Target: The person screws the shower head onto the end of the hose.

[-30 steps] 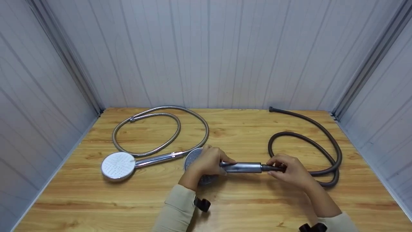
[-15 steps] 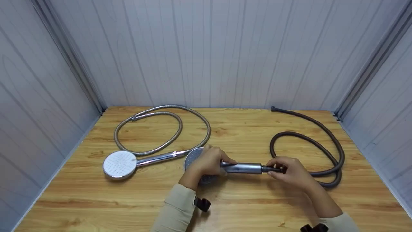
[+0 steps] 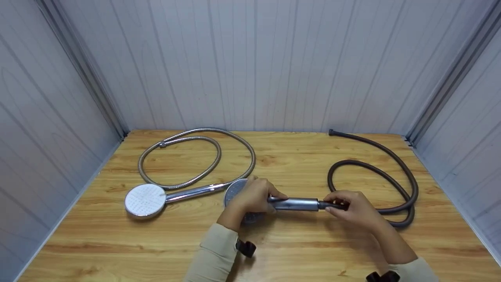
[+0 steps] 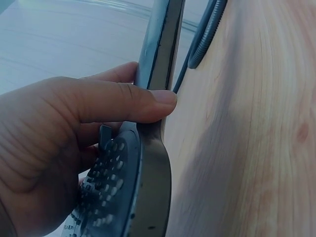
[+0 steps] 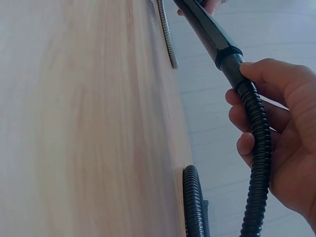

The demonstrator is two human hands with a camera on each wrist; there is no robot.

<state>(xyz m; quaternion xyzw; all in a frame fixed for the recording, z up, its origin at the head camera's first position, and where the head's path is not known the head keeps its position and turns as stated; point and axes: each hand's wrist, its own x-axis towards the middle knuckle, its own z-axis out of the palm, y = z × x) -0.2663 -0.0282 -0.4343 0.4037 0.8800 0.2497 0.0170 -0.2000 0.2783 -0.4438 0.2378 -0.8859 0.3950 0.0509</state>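
Note:
My left hand (image 3: 256,196) grips a grey handheld shower head (image 3: 295,204) at the neck, its thumb on the handle's edge in the left wrist view. The round spray face (image 4: 106,192), dotted with nozzles, lies partly hidden behind that hand. At the handle's right end, my right hand (image 3: 352,207) pinches the conical end fitting (image 5: 232,69) of a dark ribbed shower hose (image 5: 259,148). In the right wrist view the fitting meets the handle's end; how far it is screwed in I cannot tell. The hose loops away to the right on the table.
To the left on the wooden table (image 3: 156,250) lies a chrome shower head (image 3: 145,200) with its silver hose (image 3: 253,156) coiled behind it. The dark hose's free end (image 3: 332,132) lies near the back edge. Panelled walls (image 3: 250,66) enclose the back and both sides.
Both hands keep their places on the shower head and the hose fitting, with at most a slight shift of the right fingers. The head view has shifted a little.

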